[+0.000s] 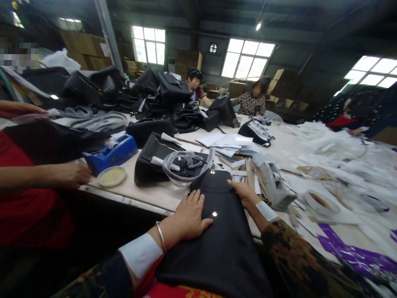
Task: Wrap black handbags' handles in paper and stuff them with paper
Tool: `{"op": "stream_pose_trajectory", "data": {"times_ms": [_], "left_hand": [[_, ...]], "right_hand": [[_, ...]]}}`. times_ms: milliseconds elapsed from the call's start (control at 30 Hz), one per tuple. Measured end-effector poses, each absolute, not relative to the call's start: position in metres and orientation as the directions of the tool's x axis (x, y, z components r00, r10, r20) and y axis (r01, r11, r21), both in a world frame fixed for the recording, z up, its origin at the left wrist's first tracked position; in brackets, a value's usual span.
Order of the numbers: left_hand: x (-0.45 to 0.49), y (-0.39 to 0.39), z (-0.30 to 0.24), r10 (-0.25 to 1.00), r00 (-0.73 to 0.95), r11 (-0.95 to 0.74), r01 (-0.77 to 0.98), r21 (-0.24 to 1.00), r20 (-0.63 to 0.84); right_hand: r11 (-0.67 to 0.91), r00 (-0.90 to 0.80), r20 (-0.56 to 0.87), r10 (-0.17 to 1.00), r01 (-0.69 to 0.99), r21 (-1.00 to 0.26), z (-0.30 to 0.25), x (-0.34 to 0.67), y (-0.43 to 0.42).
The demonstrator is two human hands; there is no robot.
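Observation:
A black bag (229, 256) with a flap and small gold-coloured metal fittings leans over the table's near edge, its lower end close to my body. My left hand (187, 215) lies flat on the bag's left side, fingers stretched and thumb pointing right. At the flap's right edge, my right hand (243, 192) grips the bag, thumb on top and the other fingers partly hidden. Just beyond stands another black handbag (149, 159), with a plastic-wrapped strap (173, 169) looped over it. White bands circle both my wrists.
A co-worker's hand (70, 176) is at the left, near a blue tape dispenser (114, 153) and a round shallow dish (112, 176). White papers (225, 141), a grey tape dispenser (276, 186) and clear plastic bags (341, 153) cover the right side. Black bags (173, 91) pile up behind.

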State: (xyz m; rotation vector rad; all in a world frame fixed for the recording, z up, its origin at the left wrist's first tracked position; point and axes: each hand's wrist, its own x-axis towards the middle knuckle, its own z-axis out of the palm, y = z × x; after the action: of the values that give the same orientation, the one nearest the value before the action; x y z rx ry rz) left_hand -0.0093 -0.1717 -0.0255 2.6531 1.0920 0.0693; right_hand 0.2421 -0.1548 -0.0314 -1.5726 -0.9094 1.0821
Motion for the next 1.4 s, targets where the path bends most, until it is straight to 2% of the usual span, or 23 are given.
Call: {"op": "stream_pose_trajectory", "data": {"times_ms": [100, 233, 333, 533, 600, 667, 733, 767, 833, 900, 967, 1033, 1067, 1133, 1200, 1267, 1333, 1400], "left_hand": [[-0.009, -0.171, -0.029, 0.703, 0.709, -0.671, 0.688, 0.278, -0.059], [-0.010, -0.171, -0.032, 0.716, 0.693, -0.644, 0.700, 0.308, -0.078], [-0.012, -0.172, -0.029, 0.721, 0.686, -0.626, 0.703, 0.339, -0.092], [-0.015, -0.172, -0.025, 0.739, 0.671, -0.605, 0.698, 0.384, -0.056], [-0.014, -0.172, -0.026, 0.729, 0.684, -0.633, 0.663, 0.399, 0.019], [-0.014, -0.171, -0.027, 0.703, 0.706, -0.672, 0.619, 0.406, 0.087], [-0.015, -0.171, -0.028, 0.676, 0.729, -0.701, 0.590, 0.400, 0.110], [-0.015, -0.171, -0.029, 0.667, 0.737, -0.712, 0.585, 0.389, 0.113], [-0.016, -0.171, -0.031, 0.655, 0.749, -0.725, 0.586, 0.361, 0.101], [-0.017, -0.170, -0.032, 0.656, 0.752, -0.724, 0.602, 0.337, 0.063], [-0.017, -0.169, -0.033, 0.656, 0.755, -0.718, 0.615, 0.325, 0.019], [-0.018, -0.169, -0.033, 0.660, 0.751, -0.713, 0.626, 0.317, 0.002], [-0.018, -0.170, -0.032, 0.662, 0.749, -0.712, 0.628, 0.315, 0.003], [-0.019, -0.171, -0.032, 0.670, 0.742, -0.706, 0.631, 0.321, 0.013], [-0.020, -0.173, -0.032, 0.681, 0.731, -0.696, 0.633, 0.340, 0.034], [-0.021, -0.174, -0.031, 0.684, 0.726, -0.695, 0.619, 0.366, 0.069], [-0.022, -0.174, -0.031, 0.662, 0.740, -0.714, 0.576, 0.397, 0.116], [-0.023, -0.173, -0.032, 0.618, 0.769, -0.750, 0.513, 0.418, 0.165]], "right_hand": [[-0.249, 0.250, -0.245, 0.937, -0.017, -0.968, -0.032, 0.242, -0.158], [-0.183, 0.180, -0.183, 0.967, -0.019, -0.983, -0.025, 0.248, -0.169], [-0.130, 0.116, -0.123, 0.986, 0.060, -0.990, -0.020, 0.257, -0.182], [-0.048, -0.076, -0.076, 0.994, 0.325, -0.945, 0.009, 0.266, -0.198], [0.075, -0.158, -0.015, 0.987, 0.549, -0.833, 0.027, 0.257, -0.198], [0.212, -0.236, 0.040, 0.971, 0.772, -0.599, 0.045, 0.241, -0.195], [0.294, -0.293, 0.066, 0.954, 0.859, -0.419, 0.058, 0.223, -0.190], [0.331, -0.329, 0.075, 0.941, 0.855, -0.399, 0.062, 0.215, -0.187], [0.399, -0.407, 0.092, 0.909, 0.783, -0.478, 0.064, 0.205, -0.179], [0.346, -0.333, 0.140, 0.932, 0.708, -0.616, 0.060, 0.205, -0.166], [0.191, -0.082, 0.187, 0.979, 0.692, -0.696, 0.054, 0.212, -0.152], [0.055, 0.157, 0.232, 0.960, 0.706, -0.706, 0.047, 0.218, -0.142], [0.026, 0.208, 0.249, 0.946, 0.717, -0.697, 0.044, 0.219, -0.139], [0.031, 0.202, 0.259, 0.944, 0.731, -0.682, 0.041, 0.215, -0.142], [0.115, 0.067, 0.240, 0.969, 0.732, -0.671, 0.042, 0.206, -0.152], [0.272, -0.189, 0.196, 0.962, 0.721, -0.638, 0.047, 0.197, -0.166], [0.425, -0.430, 0.139, 0.892, 0.691, -0.585, 0.052, 0.194, -0.179], [0.528, -0.561, 0.113, 0.820, 0.667, -0.525, 0.052, 0.198, -0.190]]}}
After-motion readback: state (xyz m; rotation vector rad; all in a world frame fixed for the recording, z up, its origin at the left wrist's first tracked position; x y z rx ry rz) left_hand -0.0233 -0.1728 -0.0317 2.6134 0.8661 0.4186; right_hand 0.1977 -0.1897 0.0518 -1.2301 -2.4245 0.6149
